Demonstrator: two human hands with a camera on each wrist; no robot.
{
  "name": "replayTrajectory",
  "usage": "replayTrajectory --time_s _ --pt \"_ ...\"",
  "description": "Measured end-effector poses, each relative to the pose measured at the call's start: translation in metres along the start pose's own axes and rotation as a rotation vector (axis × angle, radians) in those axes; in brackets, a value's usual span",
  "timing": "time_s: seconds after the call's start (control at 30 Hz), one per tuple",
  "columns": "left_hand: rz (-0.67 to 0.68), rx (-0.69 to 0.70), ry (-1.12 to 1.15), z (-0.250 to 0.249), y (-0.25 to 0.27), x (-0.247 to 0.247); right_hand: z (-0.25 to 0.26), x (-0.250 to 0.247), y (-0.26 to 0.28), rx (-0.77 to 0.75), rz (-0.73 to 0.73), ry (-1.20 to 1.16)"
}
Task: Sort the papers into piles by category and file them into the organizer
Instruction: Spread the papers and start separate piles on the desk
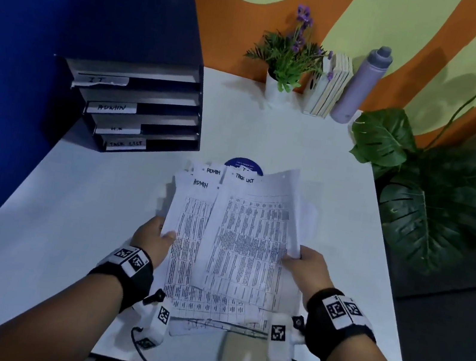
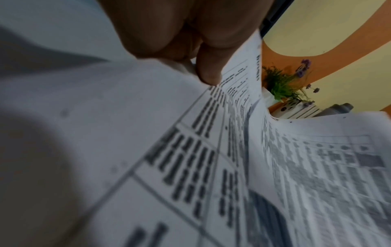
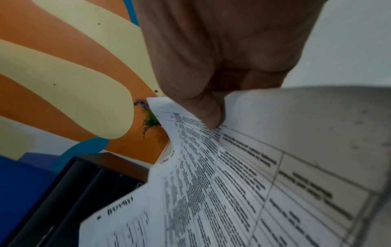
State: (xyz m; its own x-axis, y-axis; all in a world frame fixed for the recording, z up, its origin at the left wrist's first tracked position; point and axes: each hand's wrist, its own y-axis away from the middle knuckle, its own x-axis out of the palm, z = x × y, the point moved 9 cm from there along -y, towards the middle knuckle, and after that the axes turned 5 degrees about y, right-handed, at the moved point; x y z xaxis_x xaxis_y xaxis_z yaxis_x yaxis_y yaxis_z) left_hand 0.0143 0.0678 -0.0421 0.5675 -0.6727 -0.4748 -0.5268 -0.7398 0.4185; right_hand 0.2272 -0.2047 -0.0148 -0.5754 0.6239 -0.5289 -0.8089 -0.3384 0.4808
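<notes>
A loose stack of printed papers (image 1: pixel 235 243) is held above the white table (image 1: pixel 82 217), fanned so handwritten headings "ADMIN" and "TASK LIST" show at the top. My left hand (image 1: pixel 158 236) grips the left edge of the sheets (image 2: pixel 222 150), thumb on top. My right hand (image 1: pixel 301 263) pinches the right edge of the papers (image 3: pixel 243 175), where the top "TASK LIST" sheet curls up. The dark tiered organizer (image 1: pixel 135 106) stands at the table's back left, its trays labelled IT, ADMIN, HR and TASK LIST.
A potted purple-flowered plant (image 1: pixel 285 59), a few upright books (image 1: pixel 329 85) and a lilac bottle (image 1: pixel 361 84) line the back edge. A large leafy plant (image 1: pixel 435 197) stands off the table's right side. A blue round object (image 1: pixel 244 164) lies behind the papers.
</notes>
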Motion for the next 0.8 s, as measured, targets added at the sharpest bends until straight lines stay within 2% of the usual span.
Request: replayTrajectory --time_s 0.07,0.2,0.33,0.4,0.47,0.57,0.67,0.73,0.8 --pt "0.013 0.021 0.056 -0.006 0.002 0.005 0.007 0.015 0.003 -0.008 0.074 -0.016" --pt "0.026 0.038 0.083 -0.019 0.005 0.010 0.010 0.030 0.002 0.021 0.107 -0.036" --pt "0.065 -0.039 0.175 -0.018 0.004 0.012 0.012 0.035 -0.002 -0.013 0.092 -0.066" --pt "0.110 -0.070 0.180 -0.014 0.003 0.016 0.012 0.034 -0.006 -0.036 0.051 -0.052" --pt "0.142 -0.020 0.107 -0.015 0.004 0.020 0.016 0.030 -0.008 -0.076 -0.002 -0.027" --pt "0.069 0.016 0.007 -0.014 0.006 0.016 0.023 0.010 -0.007 -0.135 -0.144 0.145" --pt "-0.018 -0.020 -0.013 -0.011 0.004 0.007 0.015 -0.010 -0.010 -0.081 -0.264 0.413" --pt "-0.061 -0.048 -0.024 -0.009 0.001 0.001 0.004 -0.004 -0.013 -0.024 -0.137 0.358" --pt "-0.063 -0.060 -0.032 -0.004 -0.003 -0.001 0.002 0.008 -0.012 -0.034 -0.018 0.323"
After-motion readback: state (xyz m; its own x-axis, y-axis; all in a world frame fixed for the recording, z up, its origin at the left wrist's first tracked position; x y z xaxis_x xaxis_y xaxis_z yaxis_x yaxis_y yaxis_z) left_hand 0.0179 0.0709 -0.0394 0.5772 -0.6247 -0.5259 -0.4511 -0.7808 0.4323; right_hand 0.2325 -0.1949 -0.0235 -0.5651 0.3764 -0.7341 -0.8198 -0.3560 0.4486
